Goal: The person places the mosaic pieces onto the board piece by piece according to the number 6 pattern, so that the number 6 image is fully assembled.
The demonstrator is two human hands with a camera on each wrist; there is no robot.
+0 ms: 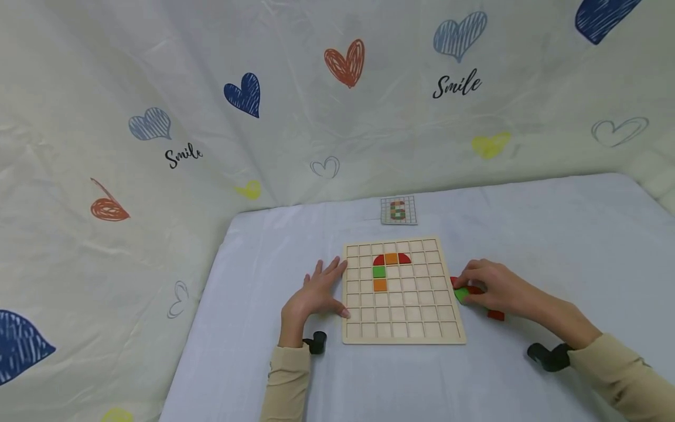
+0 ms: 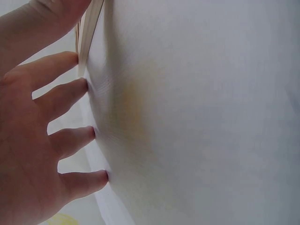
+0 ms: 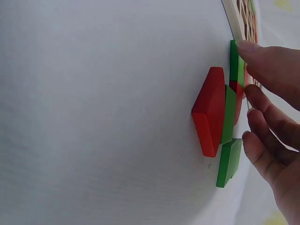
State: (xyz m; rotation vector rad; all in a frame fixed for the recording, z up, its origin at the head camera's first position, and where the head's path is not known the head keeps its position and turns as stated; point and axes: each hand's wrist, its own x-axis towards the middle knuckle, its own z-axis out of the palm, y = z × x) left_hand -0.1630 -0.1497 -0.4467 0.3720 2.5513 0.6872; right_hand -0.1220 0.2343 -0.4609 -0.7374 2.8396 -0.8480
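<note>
A wooden grid board [image 1: 399, 330] lies on the table, with red quarter-round tiles [image 1: 404, 258], orange squares [image 1: 380, 285] and a green square [image 1: 379, 272] set in its cells. My left hand [image 1: 314, 295] is spread at the board's left edge, thumb and index finger against the frame. Right of the board, my right hand [image 1: 498, 286] pinches a green tile [image 3: 233, 63] between thumb and index finger. Under and beside that hand lie loose pieces, among them a red tile [image 3: 211, 112] and another green tile [image 3: 228, 164]. Its palm is hidden in the head view.
A small printed pattern card [image 1: 398, 210] lies behind the board near the table's back edge. White cloth [image 1: 274, 252] covers the table. A curtain [image 1: 295, 123] with printed hearts hangs behind and to the left.
</note>
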